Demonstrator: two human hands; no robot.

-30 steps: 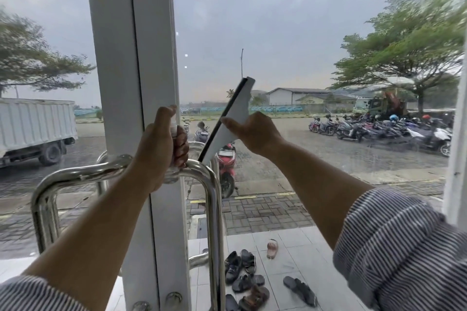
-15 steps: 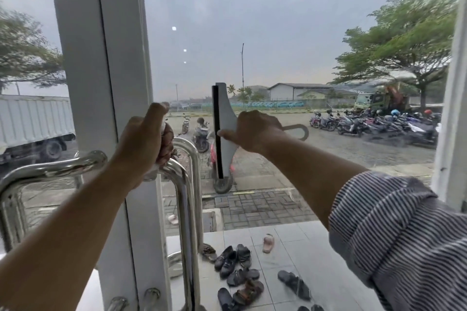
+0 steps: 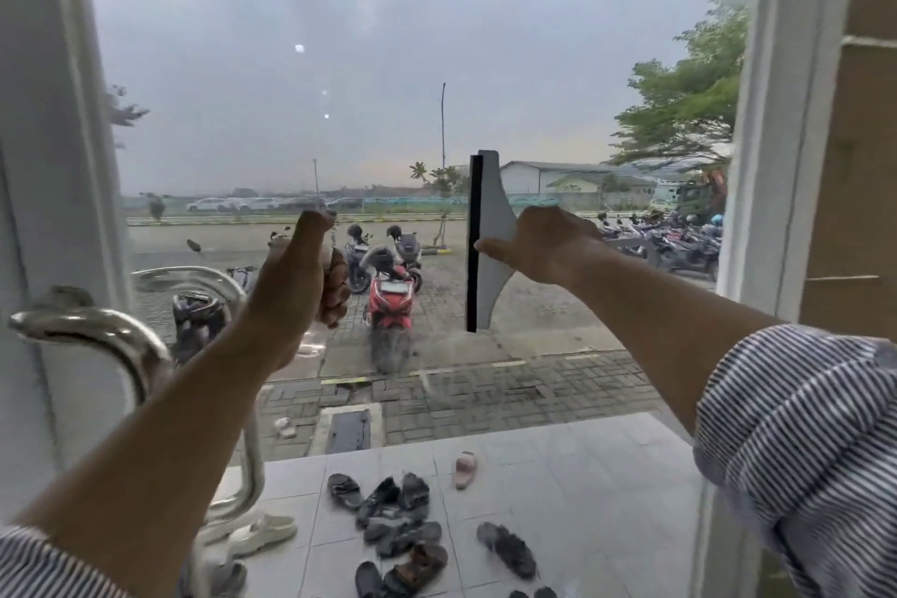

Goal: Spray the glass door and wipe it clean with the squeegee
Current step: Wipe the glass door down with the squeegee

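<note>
The glass door fills the view, its pane looking hazy. My right hand grips a white squeegee by its handle. Its black rubber blade stands vertical against the glass, right of the pane's middle. My left hand is raised in front of the glass left of the squeegee, thumb up, fingers curled round a small clear spray bottle that is mostly hidden in the fist.
A chrome pull handle curves out from the white door frame on the left. Another white frame post stands at the right. Outside the glass lie several sandals on tiles, with parked scooters beyond.
The squeegee turned from tilted to vertical and moved right across the glass. My left hand left the frame by the chrome handle and now sits in front of the pane.
</note>
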